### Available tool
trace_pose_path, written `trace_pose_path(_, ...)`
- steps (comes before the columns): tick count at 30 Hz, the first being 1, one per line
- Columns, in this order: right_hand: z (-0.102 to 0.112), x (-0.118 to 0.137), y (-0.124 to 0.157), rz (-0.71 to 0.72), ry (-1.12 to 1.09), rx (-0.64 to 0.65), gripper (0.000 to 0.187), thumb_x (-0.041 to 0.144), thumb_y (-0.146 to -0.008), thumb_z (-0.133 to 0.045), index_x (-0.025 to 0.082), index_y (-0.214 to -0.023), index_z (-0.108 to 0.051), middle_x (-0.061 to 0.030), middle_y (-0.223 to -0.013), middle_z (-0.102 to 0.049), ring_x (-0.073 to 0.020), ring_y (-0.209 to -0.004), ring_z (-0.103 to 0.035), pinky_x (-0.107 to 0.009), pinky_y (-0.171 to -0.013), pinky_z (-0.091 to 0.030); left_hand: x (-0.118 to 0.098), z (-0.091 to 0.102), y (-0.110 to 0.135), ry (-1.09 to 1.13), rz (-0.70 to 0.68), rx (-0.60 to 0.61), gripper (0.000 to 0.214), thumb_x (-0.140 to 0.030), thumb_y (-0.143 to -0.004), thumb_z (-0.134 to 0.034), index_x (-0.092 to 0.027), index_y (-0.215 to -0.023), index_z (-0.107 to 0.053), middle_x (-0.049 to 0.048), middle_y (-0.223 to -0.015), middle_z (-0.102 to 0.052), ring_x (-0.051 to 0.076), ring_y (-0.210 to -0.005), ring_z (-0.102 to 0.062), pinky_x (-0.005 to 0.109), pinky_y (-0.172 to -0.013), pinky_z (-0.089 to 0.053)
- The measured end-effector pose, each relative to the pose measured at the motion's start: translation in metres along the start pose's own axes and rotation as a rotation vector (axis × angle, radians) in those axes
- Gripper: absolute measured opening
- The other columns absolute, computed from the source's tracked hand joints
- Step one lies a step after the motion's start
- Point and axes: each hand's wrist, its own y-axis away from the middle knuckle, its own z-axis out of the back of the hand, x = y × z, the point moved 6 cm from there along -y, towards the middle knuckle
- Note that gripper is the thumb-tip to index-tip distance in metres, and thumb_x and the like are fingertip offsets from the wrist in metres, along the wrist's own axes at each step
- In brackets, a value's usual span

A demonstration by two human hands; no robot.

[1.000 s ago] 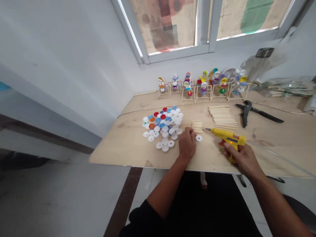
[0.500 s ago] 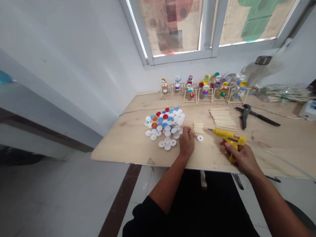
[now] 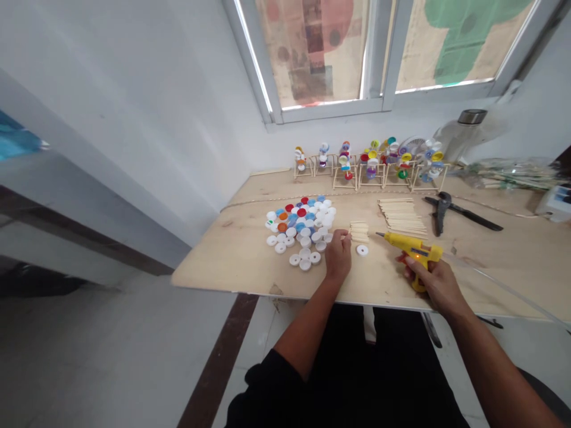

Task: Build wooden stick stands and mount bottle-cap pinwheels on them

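Your glue gun (image 3: 408, 244) is yellow & sits in your right hand (image 3: 435, 284), low over the tabletop (image 3: 232, 261), near the front edge. Its tip points left. A small orange light glows on its side. A lone white cap (image 3: 362, 250) lies flat near the tip, not touching it. Just behind the cap is a little stack of short sticks (image 3: 359, 230). Your left hand (image 3: 338, 257) is at the left end of that stack.

Left of that hand lies a big bunch of bottle caps (image 3: 301, 226), mostly white, w/ some blue, red & orange. Behind the gun is a wide pile of long sticks (image 3: 401, 215). Right of it lie black cutters (image 3: 446, 205). At the back, under the window (image 3: 379, 53), stands a row of small stick frames (image 3: 370, 161) w/ bright caps on them. A bottle (image 3: 461, 132) & a clear bag (image 3: 513, 169) are in the back right corner. Nothing lies btw the gun tip & the cap.

Right grip: fingers wrapped tight round the gun's handle, arm coming in from the lower right. Left grip: palm down, fingers curled close at the stack's edge. It's too small to tell if a stick sits btw them.
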Motion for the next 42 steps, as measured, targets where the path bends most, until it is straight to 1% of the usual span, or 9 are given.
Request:
trace_pose_path(4, -0.001, 0.002, 0.0, 0.014, -0.008, 0.006, 0.06, 0.06, -0.067, -0.067, 0.008, -0.096, -0.066, -0.0006, -0.061, -0.054, -0.009, -0.046, -0.042, -0.02, -0.035, -0.03, 0.001, 0.002, 0.001, 0.009, 0.035, -0.024, 0.014, -0.022, -0.091, -0.04, -0.02, -0.09, -0.054, -0.0034, -0.06, -0.058, 0.015, -0.062, -0.058, 0.025, -0.064, -0.042)
trace_pose_path(8, -0.001, 0.006, 0.002, 0.009, -0.01, 0.0, 0.06, 0.06, -0.066, -0.067, 0.008, -0.094, -0.066, 0.0005, -0.058, -0.053, -0.008, -0.044, -0.039, -0.02, -0.034, -0.028, -0.002, 0.005, 0.002, -0.06, 0.009, -0.08, 0.013, -0.018, -0.091, -0.039, -0.02, -0.088, -0.052, 0.0015, -0.078, -0.067, 0.017, -0.077, -0.061, 0.028, -0.074, -0.043)
trace_pose_path(10, -0.001, 0.008, 0.001, 0.033, -0.022, -0.007, 0.057, 0.058, -0.066, -0.068, 0.008, -0.093, -0.067, -0.0006, -0.059, -0.054, -0.0091, -0.046, -0.043, -0.02, -0.036, -0.031, -0.005, 0.004, 0.002, -0.144, -0.027, -0.077, 0.013, -0.017, -0.091, -0.039, -0.02, -0.088, -0.051, 0.0038, -0.087, -0.067, 0.018, -0.084, -0.061, 0.029, -0.077, -0.043)
trace_pose_path(14, 0.001, 0.004, -0.001, 0.075, -0.012, -0.013, 0.052, 0.054, -0.069, -0.068, 0.009, -0.093, -0.068, -0.0023, -0.06, -0.057, -0.0107, -0.049, -0.047, -0.021, -0.039, -0.035, -0.007, 0.0, 0.002, -0.284, -0.068, -0.061, 0.012, -0.018, -0.091, -0.04, -0.02, -0.088, -0.051, 0.0069, -0.086, -0.064, 0.022, -0.088, -0.058, 0.033, -0.081, -0.041)
trace_pose_path(21, 0.002, -0.004, -0.007, 0.087, 0.0, 0.001, 0.049, 0.053, -0.069, -0.068, 0.008, -0.088, -0.069, -0.0037, -0.061, -0.059, -0.0118, -0.05, -0.049, -0.022, -0.04, -0.036, -0.009, -0.004, 0.002, -0.33, -0.09, -0.031, 0.009, -0.017, -0.09, -0.043, -0.021, -0.088, -0.05, 0.0063, -0.085, -0.064, 0.024, -0.091, -0.057, 0.037, -0.086, -0.038)
trace_pose_path(27, 0.001, -0.004, -0.005, 0.074, -0.025, 0.006, 0.053, 0.053, -0.07, -0.067, 0.008, -0.098, -0.068, -0.0015, -0.061, -0.057, -0.0104, -0.048, -0.047, -0.021, -0.038, -0.034, -0.009, -0.005, 0.002, -0.323, -0.087, -0.021, 0.009, -0.018, -0.09, -0.043, -0.021, -0.087, -0.051, 0.0073, -0.087, -0.065, 0.025, -0.091, -0.058, 0.038, -0.086, -0.038)
trace_pose_path(32, 0.001, -0.006, -0.006, 0.032, -0.006, 0.006, 0.053, 0.057, -0.07, -0.066, 0.008, -0.091, -0.069, 0.0002, -0.057, -0.054, -0.0087, -0.043, -0.042, -0.021, -0.034, -0.03, -0.009, -0.003, 0.002, -0.283, -0.074, -0.04, 0.009, -0.017, -0.089, -0.044, -0.021, -0.085, -0.051, 0.005, -0.085, -0.064, 0.022, -0.089, -0.059, 0.037, -0.086, -0.039)
trace_pose_path(39, 0.001, -0.008, -0.008, 0.079, -0.005, 0.029, 0.054, 0.055, -0.071, -0.066, 0.008, -0.097, -0.069, -0.0031, -0.062, -0.058, -0.0123, -0.052, -0.049, -0.023, -0.042, -0.036, -0.009, 0.006, 0.004, -0.203, -0.069, -0.085, 0.014, -0.015, -0.089, -0.041, -0.021, -0.083, -0.052, 0.0037, -0.085, -0.065, 0.018, -0.087, -0.058, 0.031, -0.08, -0.042)
trace_pose_path(42, 0.0, -0.008, -0.006, 0.019, -0.001, 0.042, 0.055, 0.057, -0.071, -0.066, 0.009, -0.099, -0.068, -0.0034, -0.066, -0.059, -0.0121, -0.051, -0.047, -0.023, -0.041, -0.034, -0.008, 0.009, 0.005, -0.111, -0.052, -0.108, 0.014, -0.019, -0.09, -0.041, -0.02, -0.082, -0.053, 0.0014, -0.074, -0.062, 0.017, -0.078, -0.059, 0.028, -0.075, -0.042)
